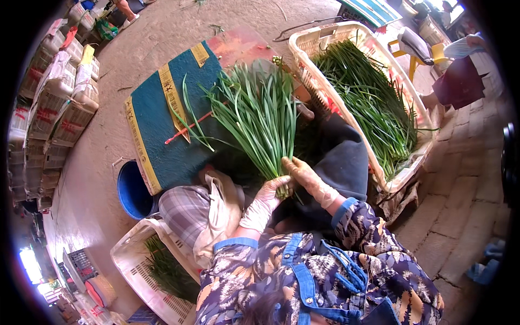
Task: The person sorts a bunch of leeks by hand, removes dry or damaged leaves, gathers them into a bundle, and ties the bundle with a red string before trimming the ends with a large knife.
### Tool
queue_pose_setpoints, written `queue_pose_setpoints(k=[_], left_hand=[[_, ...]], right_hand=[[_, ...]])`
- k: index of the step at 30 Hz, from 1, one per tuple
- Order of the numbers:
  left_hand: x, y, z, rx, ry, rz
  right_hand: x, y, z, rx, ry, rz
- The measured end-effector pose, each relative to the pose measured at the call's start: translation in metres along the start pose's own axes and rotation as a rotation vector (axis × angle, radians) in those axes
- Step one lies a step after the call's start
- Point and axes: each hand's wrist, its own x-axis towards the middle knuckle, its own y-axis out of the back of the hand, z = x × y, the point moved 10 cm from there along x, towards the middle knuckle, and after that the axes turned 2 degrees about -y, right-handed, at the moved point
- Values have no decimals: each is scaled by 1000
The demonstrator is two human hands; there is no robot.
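A fanned bunch of green garlic chives (pixel 257 116) rises between my hands, leaves pointing away from me and cut ends down. My left hand (pixel 265 201), in a pale thin glove, is closed round the stalks near their base. From the right, my right hand (pixel 307 179), also gloved, closes its fingers on the stalks slightly higher. Behind the leaves lies a teal board (pixel 168 138) banded with yellow tape; a few loose chive leaves (pixel 189 116) and a red strip (pixel 187 128) rest on it.
A long pale plastic crate (pixel 306 51) full of chives stands at the right. Another crate (pixel 135 241) with some chives sits lower left, below a blue bucket (pixel 132 189). Stacked crates (pixel 57 100) line the far left. Another person's arm (pixel 430 100) shows at the right.
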Motion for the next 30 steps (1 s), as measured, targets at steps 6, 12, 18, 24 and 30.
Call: queue_pose_setpoints(k=[6,12,18,24,30], left_hand=[[-6,-35,-1,-276,-9,-87],[8,-33,1,-325,-108,-382],[-3,3,24,496,-504,59],[0,5,2,434,-394,225],[9,19,14,531,-501,242]], right_hand=[[-123,14,-109,-411,935,410],[-92,-31,-122,-587,959,271],[-84,-20,-173,-524,992,374],[-33,-37,-196,-870,930,318],[8,-32,-170,-1028,619,129]])
